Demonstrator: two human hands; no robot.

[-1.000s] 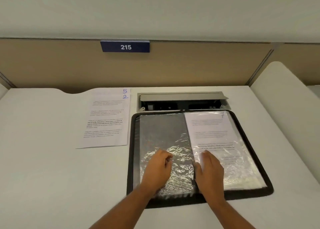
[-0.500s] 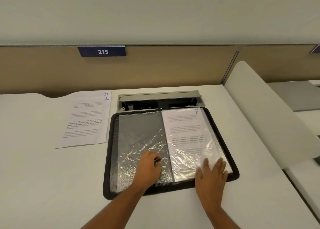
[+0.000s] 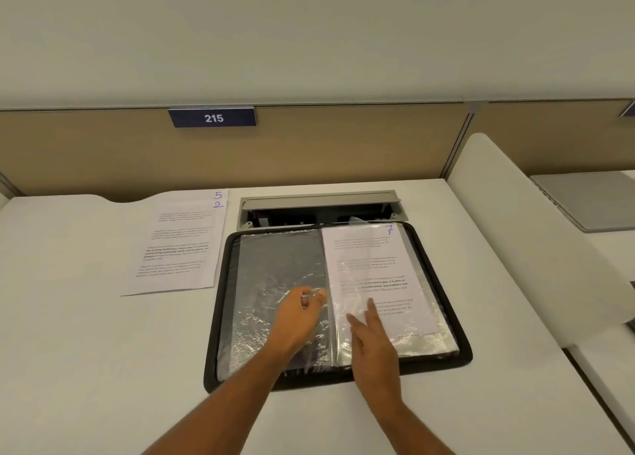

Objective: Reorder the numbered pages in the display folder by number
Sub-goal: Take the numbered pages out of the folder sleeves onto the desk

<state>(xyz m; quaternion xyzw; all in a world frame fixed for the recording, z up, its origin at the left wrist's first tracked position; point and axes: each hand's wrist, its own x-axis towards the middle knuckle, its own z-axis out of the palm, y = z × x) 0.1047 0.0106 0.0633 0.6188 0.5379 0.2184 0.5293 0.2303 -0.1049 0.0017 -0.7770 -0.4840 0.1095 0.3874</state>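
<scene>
A black-edged display folder (image 3: 220, 317) lies open on the white desk (image 3: 86, 368) in the lower middle of the frame, its spine running up and down the picture. Its left half shows an empty, crinkled clear sleeve (image 3: 275, 265) over a dark backing; its right half holds a printed page marked 7 (image 3: 374, 269) in blue at its top right corner, inside a shiny plastic pocket. The left hand (image 3: 295, 320) reaches in from the bottom of the frame and lies over the lower part of the empty sleeve, close to the spine, with thumb and fingers bent together as if pinching the plastic edge; whether it truly grips the film I cannot tell. The right hand (image 3: 374, 344) rests just right of the spine on the lower part of the pocket holding page 7, fingers straight and slightly spread, pressing flat and holding nothing. To the left of the folder, in the middle left of the frame, two loose sheets (image 3: 178, 248) lie stacked on the desk, the numbers 5 and 2 showing one above the other at their top right corner. Just beyond the folder an open cable tray (image 3: 319, 207) is set into the desk. A blue sign reading 215 (image 3: 212, 117) hangs on the tan partition above, and a closed grey laptop (image 3: 591, 200) sits at the right edge of the frame.
</scene>
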